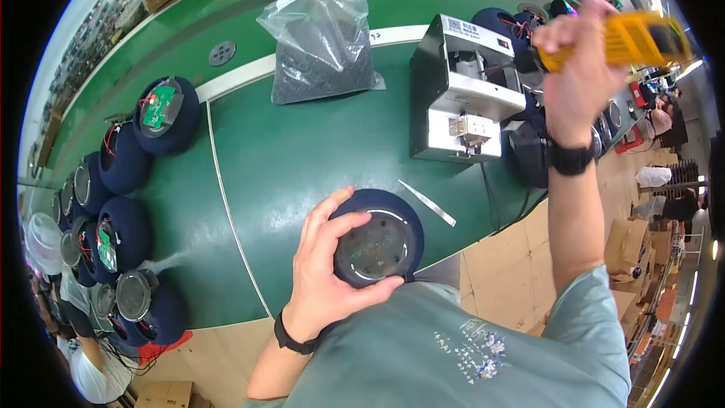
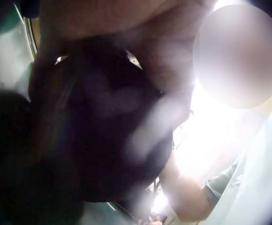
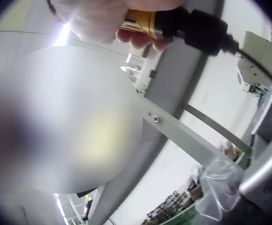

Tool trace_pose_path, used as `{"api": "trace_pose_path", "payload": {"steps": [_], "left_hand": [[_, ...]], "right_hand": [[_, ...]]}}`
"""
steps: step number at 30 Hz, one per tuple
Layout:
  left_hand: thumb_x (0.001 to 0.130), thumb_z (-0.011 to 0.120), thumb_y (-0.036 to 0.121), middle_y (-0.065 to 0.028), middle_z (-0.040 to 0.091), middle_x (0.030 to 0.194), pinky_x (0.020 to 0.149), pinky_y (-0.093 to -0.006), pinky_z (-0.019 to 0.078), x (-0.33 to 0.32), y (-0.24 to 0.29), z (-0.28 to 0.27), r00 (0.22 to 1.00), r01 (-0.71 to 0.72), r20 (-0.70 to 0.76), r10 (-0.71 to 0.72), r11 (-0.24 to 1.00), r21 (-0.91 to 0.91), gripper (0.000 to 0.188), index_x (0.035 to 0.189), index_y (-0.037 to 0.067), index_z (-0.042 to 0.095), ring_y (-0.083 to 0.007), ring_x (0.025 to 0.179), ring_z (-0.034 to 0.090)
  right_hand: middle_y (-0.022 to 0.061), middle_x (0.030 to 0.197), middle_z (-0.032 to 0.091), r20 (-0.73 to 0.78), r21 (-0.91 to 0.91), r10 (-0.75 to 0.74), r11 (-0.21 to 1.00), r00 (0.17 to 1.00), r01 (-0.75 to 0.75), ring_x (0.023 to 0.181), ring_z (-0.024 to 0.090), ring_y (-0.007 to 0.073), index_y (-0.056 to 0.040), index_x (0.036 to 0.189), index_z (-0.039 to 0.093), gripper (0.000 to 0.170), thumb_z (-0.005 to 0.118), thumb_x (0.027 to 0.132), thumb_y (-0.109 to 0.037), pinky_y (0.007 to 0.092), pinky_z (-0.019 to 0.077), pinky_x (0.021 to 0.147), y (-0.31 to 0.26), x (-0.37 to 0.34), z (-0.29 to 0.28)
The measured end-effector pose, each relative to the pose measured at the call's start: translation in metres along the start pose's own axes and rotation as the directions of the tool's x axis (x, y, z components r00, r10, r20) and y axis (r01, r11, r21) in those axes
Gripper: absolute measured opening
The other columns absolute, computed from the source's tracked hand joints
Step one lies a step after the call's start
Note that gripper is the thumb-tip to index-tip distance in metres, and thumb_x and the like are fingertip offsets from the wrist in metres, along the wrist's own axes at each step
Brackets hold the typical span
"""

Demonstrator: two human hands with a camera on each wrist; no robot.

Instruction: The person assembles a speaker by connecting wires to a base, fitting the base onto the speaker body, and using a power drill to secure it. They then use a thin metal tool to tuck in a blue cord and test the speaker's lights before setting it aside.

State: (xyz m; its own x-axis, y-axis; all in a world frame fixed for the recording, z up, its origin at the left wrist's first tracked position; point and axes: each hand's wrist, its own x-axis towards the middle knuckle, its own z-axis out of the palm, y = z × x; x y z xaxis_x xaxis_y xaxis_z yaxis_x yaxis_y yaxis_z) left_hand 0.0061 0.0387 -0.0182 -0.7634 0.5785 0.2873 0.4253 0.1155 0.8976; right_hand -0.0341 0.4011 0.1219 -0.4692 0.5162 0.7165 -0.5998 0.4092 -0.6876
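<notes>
My left hand [image 1: 325, 264] grips a round navy casing [image 1: 414, 238] at the near edge of the green table, its fingers and thumb spread around the clear round cover [image 1: 377, 245] on top. In the left wrist view the casing [image 2: 112, 140] is a dark shape under the hand. Raised at the upper right, well away from the casing, my right hand [image 1: 581, 68] holds a yellow and black power tool [image 1: 642, 38]. The right wrist view shows fingers [image 3: 138, 39] curled round the tool [image 3: 147, 22]. White tweezers [image 1: 428, 202] lie right of the casing.
A silver machine [image 1: 445, 83] stands right of centre, with navy casings behind it. A clear bag of dark small parts [image 1: 321, 53] sits at the back. Several navy casings [image 1: 124, 159] line the left side, some with green boards. A grey disc [image 1: 222, 53] lies at the back left.
</notes>
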Motion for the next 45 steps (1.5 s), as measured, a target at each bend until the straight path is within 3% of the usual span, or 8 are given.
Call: {"api": "trace_pose_path", "payload": {"steps": [2, 7, 12, 21, 26, 28, 35, 45], "left_hand": [[0.061, 0.107, 0.031, -0.0242, 0.057, 0.160, 0.112, -0.0506, 0.0548, -0.001, -0.002, 0.001, 1.000, 0.001, -0.001, -0.001, 1.000, -0.014, 0.087, 0.137, 0.010, 0.069, -0.0421, 0.141, 0.061], [0.061, 0.107, 0.031, -0.0284, 0.055, 0.159, 0.116, -0.0529, 0.0507, -0.003, -0.006, 0.000, 1.000, 0.008, 0.029, -0.008, 1.000, -0.009, 0.091, 0.138, 0.008, 0.066, -0.0439, 0.146, 0.057], [0.061, 0.107, 0.032, -0.0300, 0.053, 0.159, 0.120, -0.0543, 0.0486, -0.004, -0.008, 0.001, 0.999, 0.011, 0.051, -0.010, 1.000, -0.016, 0.094, 0.140, 0.006, 0.063, -0.0452, 0.153, 0.052], [0.060, 0.107, 0.031, -0.0258, 0.059, 0.158, 0.115, -0.0515, 0.0517, -0.002, -0.004, 0.004, 0.999, 0.024, -0.027, -0.025, 0.999, -0.039, 0.088, 0.136, 0.007, 0.069, -0.0424, 0.141, 0.060], [0.059, 0.108, 0.032, -0.0298, 0.055, 0.159, 0.118, -0.0528, 0.0485, -0.002, -0.005, -0.001, 0.999, -0.006, 0.035, 0.006, 1.000, 0.003, 0.097, 0.141, 0.006, 0.064, -0.0437, 0.150, 0.054], [0.059, 0.106, 0.027, -0.0205, 0.060, 0.159, 0.112, -0.0513, 0.0546, 0.000, 0.000, 0.001, 0.999, 0.037, -0.020, -0.037, 0.999, -0.021, 0.086, 0.135, 0.010, 0.070, -0.0428, 0.141, 0.061], [0.056, 0.105, 0.021, -0.0187, 0.061, 0.157, 0.108, -0.0498, 0.0581, 0.001, 0.002, 0.000, 0.999, 0.017, -0.044, -0.018, 1.000, -0.011, 0.088, 0.136, 0.014, 0.070, -0.0424, 0.139, 0.061], [0.055, 0.107, 0.022, -0.0231, 0.061, 0.157, 0.113, -0.0494, 0.0532, 0.000, 0.001, 0.000, 0.999, 0.014, -0.036, -0.015, 1.000, -0.028, 0.094, 0.139, 0.010, 0.067, -0.0414, 0.140, 0.062]], "right_hand": [[0.0044, 0.069, 0.061, -0.065, 0.074, -0.218, 0.972, 0.974, 0.222, 0.056, 0.061, 0.0177, -0.0037, 0.095, 0.069, 0.031, 0.071, 0.114, -0.028, 0.0372, 0.0557, 0.057, -0.020, -0.008, -0.005], [0.0011, 0.068, 0.054, 0.206, 0.271, 0.052, 0.957, 0.977, -0.108, 0.052, 0.055, 0.0144, -0.0017, 0.128, 0.062, 0.027, 0.063, 0.118, -0.027, 0.0342, 0.0489, 0.051, -0.060, -0.047, -0.004], [0.0015, 0.069, 0.049, 0.253, 0.042, 0.126, 0.989, 0.959, -0.141, 0.054, 0.051, 0.0144, -0.0060, 0.129, 0.058, 0.015, 0.060, 0.118, -0.016, 0.0342, 0.0472, 0.054, -0.028, -0.072, 0.000], [0.0015, 0.064, 0.059, 0.204, 0.116, 0.203, 0.966, 0.958, -0.230, 0.048, 0.055, 0.0108, -0.0014, 0.106, 0.063, 0.013, 0.075, 0.108, -0.006, 0.0297, 0.0491, 0.050, -0.025, -0.076, 0.006], [-0.0048, 0.070, 0.046, 0.416, 0.233, 0.239, 0.905, 0.877, -0.357, 0.052, 0.048, 0.0093, -0.0072, 0.134, 0.057, 0.029, 0.047, 0.123, -0.032, 0.0289, 0.0469, 0.052, -0.068, -0.099, 0.009], [-0.0014, 0.071, 0.057, 0.538, 0.438, 0.153, 0.790, 0.829, -0.429, 0.054, 0.058, 0.0121, -0.0100, 0.138, 0.052, 0.034, 0.057, 0.119, -0.038, 0.0291, 0.0527, 0.052, -0.098, -0.104, 0.024], [0.0022, 0.076, 0.065, 0.607, 0.343, 0.075, 0.874, 0.791, -0.346, 0.055, 0.066, 0.0153, -0.0132, 0.133, 0.045, 0.049, 0.077, 0.108, -0.041, 0.0295, 0.0601, 0.052, -0.113, -0.126, 0.038], [0.0044, 0.077, 0.067, 0.691, 0.364, -0.007, 0.867, 0.723, -0.340, 0.057, 0.067, 0.0180, -0.0127, 0.129, 0.044, 0.050, 0.079, 0.106, -0.040, 0.0316, 0.0608, 0.053, -0.107, -0.141, 0.049]]}}
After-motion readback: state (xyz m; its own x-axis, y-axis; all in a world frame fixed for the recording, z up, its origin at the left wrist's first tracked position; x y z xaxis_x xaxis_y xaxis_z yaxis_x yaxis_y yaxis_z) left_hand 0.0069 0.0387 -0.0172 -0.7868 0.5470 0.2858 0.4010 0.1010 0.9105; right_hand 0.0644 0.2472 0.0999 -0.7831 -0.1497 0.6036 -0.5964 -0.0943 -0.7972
